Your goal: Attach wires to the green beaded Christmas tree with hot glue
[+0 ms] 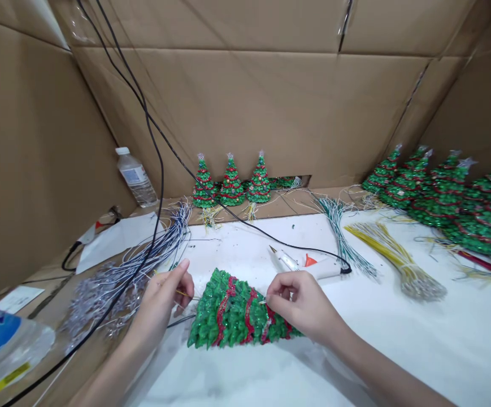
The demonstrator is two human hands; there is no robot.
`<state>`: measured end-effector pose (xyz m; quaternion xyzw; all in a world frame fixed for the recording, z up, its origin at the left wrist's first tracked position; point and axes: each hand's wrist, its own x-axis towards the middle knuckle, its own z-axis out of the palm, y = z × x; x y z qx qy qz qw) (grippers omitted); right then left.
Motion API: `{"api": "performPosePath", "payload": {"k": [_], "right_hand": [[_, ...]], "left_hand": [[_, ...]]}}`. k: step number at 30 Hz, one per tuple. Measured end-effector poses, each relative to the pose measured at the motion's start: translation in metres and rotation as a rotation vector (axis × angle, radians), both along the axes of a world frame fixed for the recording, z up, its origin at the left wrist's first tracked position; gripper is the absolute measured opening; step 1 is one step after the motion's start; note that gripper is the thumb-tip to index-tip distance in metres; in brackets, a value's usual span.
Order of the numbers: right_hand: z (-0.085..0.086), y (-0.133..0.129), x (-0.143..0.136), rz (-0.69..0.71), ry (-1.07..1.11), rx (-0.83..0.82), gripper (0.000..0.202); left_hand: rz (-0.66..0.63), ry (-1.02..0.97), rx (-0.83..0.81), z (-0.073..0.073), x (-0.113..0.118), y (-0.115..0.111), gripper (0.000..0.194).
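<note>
A green Christmas tree figure point(239, 308) with red garlands lies on its side on the white surface, its wide base to the left. My left hand point(171, 288) is beside that base, fingers closed on a thin yellow wire point(182, 293). Over the tree's narrower right part, my right hand point(300, 297) pinches a small pale piece point(263, 302) against the garland. Too little of that piece shows to name it. The tree's tip is hidden behind my right hand.
Behind the tree lie a glue gun point(324, 268), green wires point(342, 232) and a yellow wire bundle point(398, 260). Purple-white wires point(160, 240) lie left. Finished-looking trees point(231, 183) stand at the back, with more trees point(444, 192) at right. A black cable point(163, 169) hangs across. Bottles point(137, 178) stand left.
</note>
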<state>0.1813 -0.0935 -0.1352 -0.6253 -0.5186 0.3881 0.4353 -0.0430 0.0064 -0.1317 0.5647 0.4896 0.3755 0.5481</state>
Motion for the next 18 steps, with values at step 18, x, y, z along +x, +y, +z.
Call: {"api": "performPosePath", "payload": {"k": [18], "right_hand": [[0.0015,-0.0008,-0.0010,-0.001,-0.033,-0.033,0.009]], "left_hand": [[-0.098,-0.019,-0.141,-0.0030,0.0025,-0.0028,0.032]]}}
